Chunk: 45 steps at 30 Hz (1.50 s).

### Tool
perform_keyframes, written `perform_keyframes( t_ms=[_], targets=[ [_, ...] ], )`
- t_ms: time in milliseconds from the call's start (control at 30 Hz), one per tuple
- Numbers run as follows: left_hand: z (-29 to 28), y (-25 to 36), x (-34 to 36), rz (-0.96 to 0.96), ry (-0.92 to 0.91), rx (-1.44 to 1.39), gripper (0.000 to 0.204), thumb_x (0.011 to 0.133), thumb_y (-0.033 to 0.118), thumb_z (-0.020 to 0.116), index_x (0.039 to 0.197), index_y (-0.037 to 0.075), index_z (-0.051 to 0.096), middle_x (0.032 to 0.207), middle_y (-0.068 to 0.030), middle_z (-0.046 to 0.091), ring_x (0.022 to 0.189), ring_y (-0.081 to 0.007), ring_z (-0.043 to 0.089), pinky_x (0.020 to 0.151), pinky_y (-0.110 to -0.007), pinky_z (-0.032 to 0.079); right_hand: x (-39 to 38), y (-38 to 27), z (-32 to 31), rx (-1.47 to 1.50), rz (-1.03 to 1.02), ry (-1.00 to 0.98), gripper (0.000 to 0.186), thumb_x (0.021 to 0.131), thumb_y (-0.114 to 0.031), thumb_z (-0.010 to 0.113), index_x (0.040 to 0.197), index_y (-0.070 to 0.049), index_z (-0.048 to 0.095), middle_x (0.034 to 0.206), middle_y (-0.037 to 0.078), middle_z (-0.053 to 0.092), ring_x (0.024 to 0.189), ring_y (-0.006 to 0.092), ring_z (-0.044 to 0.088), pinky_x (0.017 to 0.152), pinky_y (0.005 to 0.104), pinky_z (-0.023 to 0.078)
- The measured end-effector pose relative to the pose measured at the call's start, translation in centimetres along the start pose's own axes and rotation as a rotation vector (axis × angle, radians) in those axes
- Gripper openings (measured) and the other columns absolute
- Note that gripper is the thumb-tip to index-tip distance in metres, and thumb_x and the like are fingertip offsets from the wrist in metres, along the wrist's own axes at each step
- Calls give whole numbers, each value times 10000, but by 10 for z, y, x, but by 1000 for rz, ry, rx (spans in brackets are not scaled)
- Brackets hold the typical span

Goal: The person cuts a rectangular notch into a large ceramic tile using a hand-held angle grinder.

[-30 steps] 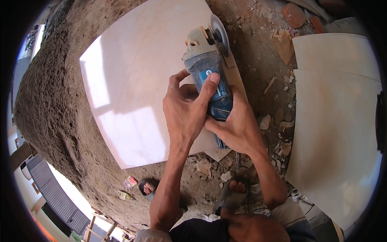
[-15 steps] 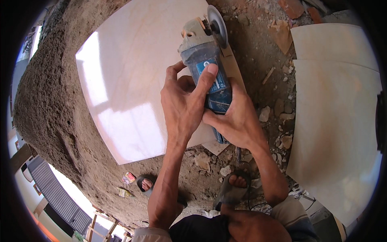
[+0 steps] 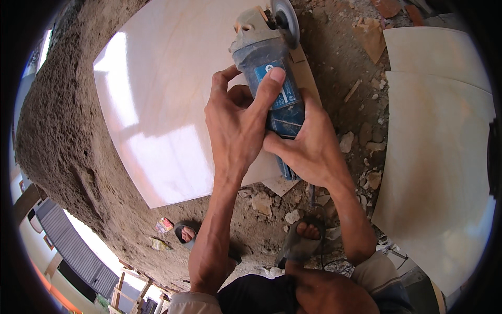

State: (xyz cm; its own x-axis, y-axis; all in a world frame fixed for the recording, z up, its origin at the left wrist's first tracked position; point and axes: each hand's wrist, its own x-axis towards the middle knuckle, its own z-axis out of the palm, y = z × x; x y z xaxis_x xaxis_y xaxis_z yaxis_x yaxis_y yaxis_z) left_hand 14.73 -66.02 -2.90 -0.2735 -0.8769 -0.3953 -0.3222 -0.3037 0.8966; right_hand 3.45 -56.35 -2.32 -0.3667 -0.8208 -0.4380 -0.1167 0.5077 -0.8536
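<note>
Both my hands grip a blue angle grinder [image 3: 286, 120] with a dusty grey head. My left hand [image 3: 238, 120] is closed around its left side, thumb laid along the label on top. Farther back on the body, my right hand [image 3: 308, 144] is wrapped about the right side, its fingers partly hidden beneath. A thin round cutting disc [image 3: 285, 23] stands on edge at the far right of the grinder, over the right edge of a glossy cream tile [image 3: 162, 99]. I cannot tell whether the disc touches the tile. The grinder's cord [image 3: 314, 196] trails from its rear end.
More cream tiles [image 3: 434, 157] lie on the right. Rubble and broken stones [image 3: 366, 141] cover the dirt between them and the large tile. A heap of sandy soil [image 3: 57, 120] rises on the left. My sandalled feet [image 3: 306, 233] are at the near side, beside small wrappers [image 3: 163, 225].
The view has shifted slightly, and the grinder's head and disc sit a little higher in it. Both hands keep the same grip on the grinder.
</note>
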Motion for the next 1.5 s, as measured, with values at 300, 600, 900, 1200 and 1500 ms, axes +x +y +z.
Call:
perform_keyframes(
  t_ms=[300, 600, 900, 1200, 1500],
  targets=[
    [0, -4, -5, -4, 0, -6, 895, 918, 550, 893, 1374, -155, 582, 860, -207, 788, 754, -211, 763, 690, -341, 619, -5, 3, 1, 40, 19, -2, 700, 831, -279, 873, 1318, 120, 569, 1081, 251, 759, 950, 330, 793, 831, 442, 634],
    [0, -7, -9, -4, -4, -33, 902, 913, 547, 898, 1360, -167, 576, 853, -202, 786, 732, -208, 758, 671, -331, 614, -9, 3, 1, 44, 21, -12, 717, 831, -272, 873, 1342, 122, 563, 1085, 239, 754, 949, 310, 788, 828, 430, 637],
    [0, -6, -6, -5, -6, -66, 900, 915, 533, 900, 1358, -181, 576, 828, -184, 779, 725, -191, 748, 656, -321, 603, -6, 0, 1, 81, 36, -22, 720, 833, -246, 874, 1368, 116, 556, 1131, 237, 744, 977, 303, 782, 849, 424, 646],
    [2, -9, -3, 1, -11, -63, 920, 918, 551, 889, 1353, -198, 578, 808, -197, 774, 709, -196, 745, 653, -331, 605, -4, -4, 0, 34, 93, -34, 722, 833, -251, 879, 1370, 106, 555, 1146, 230, 723, 1018, 305, 765, 897, 441, 630],
    [1, -8, -3, 10, -14, -57, 890, 935, 520, 877, 1344, -212, 577, 798, -217, 777, 696, -200, 749, 651, -338, 605, -5, -4, -3, 13, 53, -30, 742, 830, -272, 896, 1369, 102, 549, 1170, 230, 704, 1051, 318, 749, 923, 449, 605]
  ],
)
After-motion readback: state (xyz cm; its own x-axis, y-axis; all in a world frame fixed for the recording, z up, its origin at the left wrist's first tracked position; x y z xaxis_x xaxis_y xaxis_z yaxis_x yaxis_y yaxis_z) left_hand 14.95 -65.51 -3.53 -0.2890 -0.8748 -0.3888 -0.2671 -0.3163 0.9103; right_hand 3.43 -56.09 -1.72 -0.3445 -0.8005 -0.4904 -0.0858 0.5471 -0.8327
